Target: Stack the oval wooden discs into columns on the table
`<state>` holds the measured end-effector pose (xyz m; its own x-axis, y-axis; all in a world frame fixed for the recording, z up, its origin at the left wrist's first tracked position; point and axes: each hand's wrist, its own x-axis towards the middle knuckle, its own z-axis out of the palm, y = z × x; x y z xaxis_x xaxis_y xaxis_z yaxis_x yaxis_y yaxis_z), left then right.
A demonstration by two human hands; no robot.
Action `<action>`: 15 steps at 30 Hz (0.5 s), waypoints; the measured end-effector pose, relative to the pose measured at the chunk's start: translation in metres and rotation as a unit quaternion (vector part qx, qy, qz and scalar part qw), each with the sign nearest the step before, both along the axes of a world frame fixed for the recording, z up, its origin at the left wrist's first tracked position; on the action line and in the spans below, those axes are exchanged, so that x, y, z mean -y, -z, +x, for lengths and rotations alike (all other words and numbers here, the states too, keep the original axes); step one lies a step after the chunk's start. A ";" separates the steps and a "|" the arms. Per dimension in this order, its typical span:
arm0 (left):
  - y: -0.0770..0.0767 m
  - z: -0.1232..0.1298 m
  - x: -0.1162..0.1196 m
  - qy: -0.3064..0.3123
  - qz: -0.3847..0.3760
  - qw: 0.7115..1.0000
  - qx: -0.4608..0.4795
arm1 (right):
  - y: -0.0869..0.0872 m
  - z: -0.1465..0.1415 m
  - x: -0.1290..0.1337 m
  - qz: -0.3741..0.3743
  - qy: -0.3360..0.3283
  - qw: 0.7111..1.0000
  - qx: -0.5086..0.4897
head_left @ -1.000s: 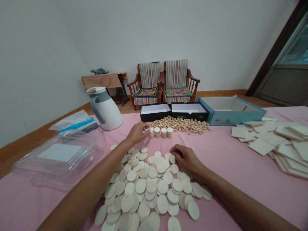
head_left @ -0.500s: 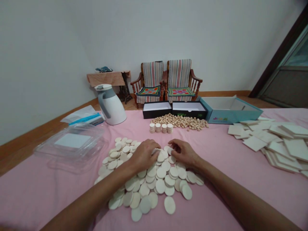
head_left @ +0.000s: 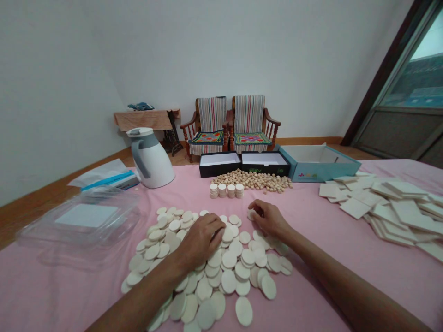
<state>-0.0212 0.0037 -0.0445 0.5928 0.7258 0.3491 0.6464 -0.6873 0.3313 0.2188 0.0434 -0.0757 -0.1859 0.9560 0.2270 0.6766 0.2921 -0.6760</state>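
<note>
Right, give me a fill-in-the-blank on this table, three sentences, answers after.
The left hand lies on the heap of discs, and the cloth under them is ____.
There are ____ short stacks of discs beyond the heap.
The blue box stands to the ____ of the black trays.

Answers: pink; four; right.

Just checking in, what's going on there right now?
One person is working bare-handed at a pink-covered table. The left hand rests on a pile of flat wooden discs, and the right hand touches a disc at its far edge. Beyond are four short stacks of small discs, a loose heap and open boxes.
</note>
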 end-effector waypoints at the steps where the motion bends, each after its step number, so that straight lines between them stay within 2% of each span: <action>1: 0.000 -0.001 0.000 0.005 0.002 1.000 0.002 | 0.001 0.006 -0.004 0.008 0.032 0.999 0.017; 4: 0.001 -0.002 0.001 0.013 0.006 1.000 0.006 | 0.003 0.022 -0.016 0.071 0.089 0.990 0.082; 7: 0.001 -0.003 0.001 0.017 0.006 1.000 0.009 | 0.002 0.028 -0.019 0.117 0.050 0.980 0.150; 10: 0.002 -0.004 0.000 0.016 0.000 1.000 0.010 | 0.004 0.025 -0.014 0.094 0.019 0.968 0.230; 15: 0.002 -0.004 0.000 0.013 -0.005 1.000 0.009 | 0.011 0.025 -0.011 0.050 0.068 0.946 0.312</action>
